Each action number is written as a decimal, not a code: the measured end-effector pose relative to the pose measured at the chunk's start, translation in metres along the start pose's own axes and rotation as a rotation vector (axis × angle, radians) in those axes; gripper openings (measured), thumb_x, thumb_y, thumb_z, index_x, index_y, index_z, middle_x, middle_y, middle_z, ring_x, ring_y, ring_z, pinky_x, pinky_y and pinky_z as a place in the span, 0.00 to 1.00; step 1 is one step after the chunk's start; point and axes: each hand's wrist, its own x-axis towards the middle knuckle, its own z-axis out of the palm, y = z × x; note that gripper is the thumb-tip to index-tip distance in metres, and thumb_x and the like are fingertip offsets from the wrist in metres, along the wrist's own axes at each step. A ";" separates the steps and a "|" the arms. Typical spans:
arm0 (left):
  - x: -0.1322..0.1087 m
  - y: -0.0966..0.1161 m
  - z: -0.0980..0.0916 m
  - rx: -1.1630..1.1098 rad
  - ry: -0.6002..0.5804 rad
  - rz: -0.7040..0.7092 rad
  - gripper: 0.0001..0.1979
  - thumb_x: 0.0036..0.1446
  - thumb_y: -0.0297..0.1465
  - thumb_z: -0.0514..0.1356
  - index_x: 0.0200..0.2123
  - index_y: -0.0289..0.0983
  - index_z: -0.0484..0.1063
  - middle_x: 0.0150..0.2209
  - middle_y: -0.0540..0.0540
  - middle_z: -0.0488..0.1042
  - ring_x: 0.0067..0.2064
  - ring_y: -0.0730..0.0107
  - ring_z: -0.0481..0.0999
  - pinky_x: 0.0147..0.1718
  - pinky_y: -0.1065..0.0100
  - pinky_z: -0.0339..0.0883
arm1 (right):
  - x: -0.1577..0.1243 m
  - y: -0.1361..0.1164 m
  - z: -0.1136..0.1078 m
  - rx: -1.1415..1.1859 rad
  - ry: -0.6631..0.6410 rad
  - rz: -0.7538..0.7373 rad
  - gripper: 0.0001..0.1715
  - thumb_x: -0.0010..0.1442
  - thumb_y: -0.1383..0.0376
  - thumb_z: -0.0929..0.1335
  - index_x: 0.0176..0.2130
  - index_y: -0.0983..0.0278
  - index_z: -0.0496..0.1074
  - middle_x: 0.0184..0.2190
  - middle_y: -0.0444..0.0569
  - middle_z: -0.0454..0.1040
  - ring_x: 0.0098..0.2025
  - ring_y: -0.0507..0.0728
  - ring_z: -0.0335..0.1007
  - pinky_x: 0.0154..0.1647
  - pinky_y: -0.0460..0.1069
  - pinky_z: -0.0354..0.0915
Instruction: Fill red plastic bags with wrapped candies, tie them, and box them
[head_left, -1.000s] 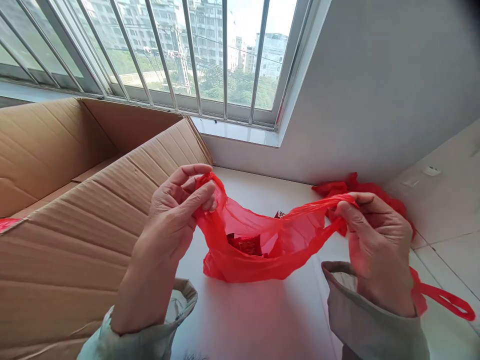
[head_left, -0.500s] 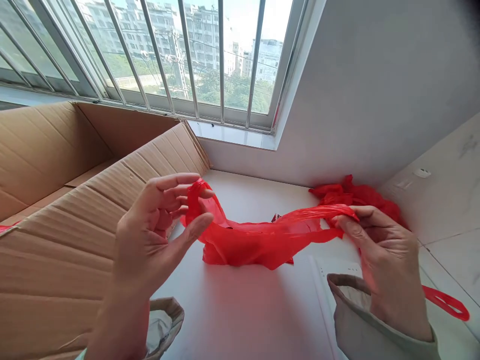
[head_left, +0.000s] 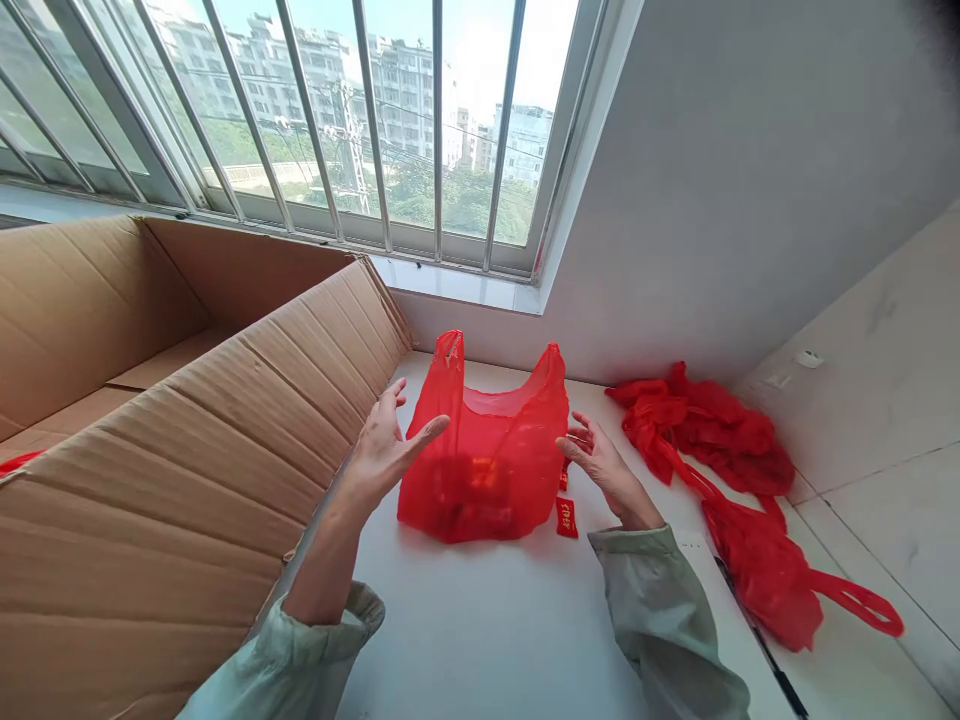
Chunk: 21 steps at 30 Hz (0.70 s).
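Observation:
A thin red plastic bag (head_left: 480, 470) stands upright on the white table (head_left: 480, 620), its two handle loops pointing up. Something inside it shows through faintly, but I cannot make out what. At the bag's left side is my left hand (head_left: 386, 440), fingers apart and holding nothing. My right hand (head_left: 600, 460) is by the bag's right side, its fingers loosely curved and spread, with nothing in them. Whether either hand touches the plastic is hard to tell. Just below my right hand lies a small red packet (head_left: 567, 518) with gold marks, and part of another shows behind it.
A large open cardboard box (head_left: 225, 440) fills the left side. Crumpled red bags (head_left: 705, 430) lie against the wall at the right, with another red bag (head_left: 772, 570) nearer. A thin black stick (head_left: 772, 660) lies beside it. Behind the table is a barred window (head_left: 337, 130).
Both hands have let go of the red bag's handles and drawn to its sides. The bag, stretched between them before, now stands on the table with its handles up.

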 end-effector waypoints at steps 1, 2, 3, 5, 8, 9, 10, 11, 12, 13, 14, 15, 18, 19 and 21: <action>0.004 0.005 0.002 0.021 0.031 0.021 0.45 0.50 0.54 0.59 0.63 0.34 0.51 0.59 0.32 0.62 0.59 0.48 0.63 0.55 0.49 0.58 | 0.005 0.001 0.006 0.054 -0.023 -0.014 0.49 0.42 0.49 0.76 0.58 0.60 0.60 0.56 0.58 0.66 0.58 0.63 0.63 0.57 0.58 0.61; 0.009 0.011 0.004 0.038 0.051 0.047 0.45 0.50 0.54 0.59 0.63 0.33 0.52 0.58 0.32 0.62 0.59 0.48 0.63 0.56 0.50 0.58 | 0.010 0.000 0.012 0.094 -0.045 -0.031 0.48 0.43 0.49 0.76 0.58 0.59 0.60 0.55 0.56 0.67 0.56 0.62 0.65 0.55 0.57 0.64; 0.014 0.017 0.007 0.051 0.056 0.071 0.46 0.50 0.54 0.60 0.63 0.33 0.52 0.59 0.31 0.61 0.60 0.48 0.62 0.56 0.51 0.57 | 0.014 -0.002 0.018 0.126 -0.064 -0.049 0.46 0.43 0.48 0.75 0.57 0.58 0.61 0.55 0.55 0.69 0.55 0.61 0.67 0.53 0.55 0.66; 0.024 0.026 0.014 0.077 0.037 0.087 0.48 0.48 0.53 0.62 0.64 0.31 0.49 0.60 0.30 0.59 0.61 0.47 0.59 0.58 0.52 0.54 | 0.021 -0.008 0.029 0.192 -0.095 -0.081 0.43 0.43 0.48 0.75 0.55 0.58 0.63 0.53 0.52 0.72 0.50 0.60 0.71 0.49 0.53 0.69; 0.039 0.031 0.030 0.124 0.007 0.073 0.54 0.43 0.50 0.66 0.64 0.28 0.46 0.62 0.26 0.55 0.64 0.42 0.52 0.59 0.50 0.50 | 0.026 -0.015 0.042 0.245 -0.140 -0.099 0.38 0.40 0.51 0.77 0.48 0.60 0.68 0.46 0.50 0.76 0.42 0.58 0.75 0.44 0.53 0.70; 0.042 0.030 0.035 0.127 0.002 0.069 0.55 0.42 0.49 0.67 0.64 0.28 0.46 0.62 0.25 0.54 0.65 0.40 0.51 0.58 0.49 0.51 | 0.026 -0.016 0.045 0.250 -0.158 -0.098 0.35 0.39 0.52 0.77 0.45 0.61 0.69 0.42 0.50 0.77 0.39 0.58 0.75 0.42 0.53 0.71; 0.045 0.028 0.040 0.122 -0.002 0.068 0.55 0.41 0.49 0.67 0.64 0.27 0.47 0.61 0.24 0.55 0.64 0.39 0.52 0.57 0.49 0.52 | 0.025 -0.015 0.048 0.251 -0.175 -0.095 0.33 0.38 0.53 0.78 0.43 0.63 0.70 0.39 0.49 0.78 0.36 0.58 0.75 0.40 0.53 0.71; 0.047 0.026 0.043 0.111 -0.010 0.072 0.54 0.40 0.49 0.67 0.63 0.27 0.49 0.59 0.24 0.59 0.62 0.39 0.56 0.55 0.51 0.55 | 0.024 -0.015 0.050 0.247 -0.191 -0.091 0.31 0.37 0.53 0.78 0.40 0.64 0.71 0.36 0.49 0.78 0.34 0.57 0.75 0.37 0.53 0.70; 0.047 0.023 0.045 0.098 -0.028 0.078 0.51 0.40 0.49 0.67 0.61 0.27 0.53 0.56 0.26 0.64 0.59 0.40 0.62 0.52 0.53 0.59 | 0.022 -0.014 0.051 0.241 -0.202 -0.089 0.30 0.37 0.54 0.78 0.37 0.65 0.72 0.33 0.48 0.78 0.31 0.57 0.74 0.35 0.52 0.70; 0.047 0.021 0.046 0.082 -0.056 0.090 0.46 0.41 0.48 0.67 0.58 0.29 0.58 0.50 0.30 0.70 0.54 0.43 0.68 0.47 0.56 0.62 | 0.019 -0.013 0.051 0.233 -0.205 -0.090 0.27 0.37 0.53 0.78 0.34 0.65 0.73 0.30 0.47 0.78 0.29 0.56 0.73 0.32 0.51 0.68; 0.045 0.020 0.044 0.063 -0.090 0.107 0.39 0.43 0.48 0.65 0.54 0.30 0.64 0.44 0.36 0.74 0.47 0.48 0.72 0.42 0.60 0.65 | 0.017 -0.013 0.050 0.223 -0.201 -0.094 0.26 0.37 0.53 0.78 0.32 0.66 0.73 0.27 0.46 0.76 0.26 0.54 0.71 0.30 0.49 0.66; 0.042 0.019 0.041 0.042 -0.126 0.127 0.31 0.46 0.48 0.64 0.48 0.32 0.70 0.36 0.42 0.75 0.40 0.54 0.74 0.37 0.65 0.65 | 0.014 -0.013 0.049 0.212 -0.188 -0.103 0.24 0.38 0.53 0.77 0.29 0.67 0.73 0.24 0.45 0.75 0.24 0.53 0.68 0.27 0.48 0.64; 0.027 0.025 0.021 -0.015 -0.193 0.181 0.21 0.53 0.49 0.57 0.30 0.35 0.74 0.23 0.51 0.68 0.27 0.68 0.69 0.24 0.71 0.57 | 0.004 -0.022 0.042 0.193 -0.113 -0.157 0.21 0.41 0.53 0.76 0.24 0.67 0.71 0.19 0.40 0.68 0.21 0.49 0.60 0.24 0.45 0.57; 0.022 0.028 0.012 -0.035 -0.197 0.192 0.22 0.54 0.49 0.56 0.28 0.36 0.74 0.22 0.52 0.66 0.25 0.70 0.67 0.23 0.72 0.55 | 0.000 -0.027 0.040 0.194 -0.084 -0.183 0.20 0.42 0.53 0.76 0.23 0.66 0.70 0.19 0.39 0.67 0.21 0.48 0.58 0.24 0.45 0.56; 0.011 0.036 -0.005 -0.092 -0.191 0.208 0.22 0.58 0.48 0.53 0.29 0.36 0.74 0.23 0.52 0.67 0.25 0.73 0.65 0.22 0.73 0.56 | -0.008 -0.038 0.038 0.205 -0.037 -0.237 0.20 0.44 0.54 0.76 0.23 0.65 0.69 0.19 0.38 0.65 0.23 0.48 0.57 0.25 0.45 0.55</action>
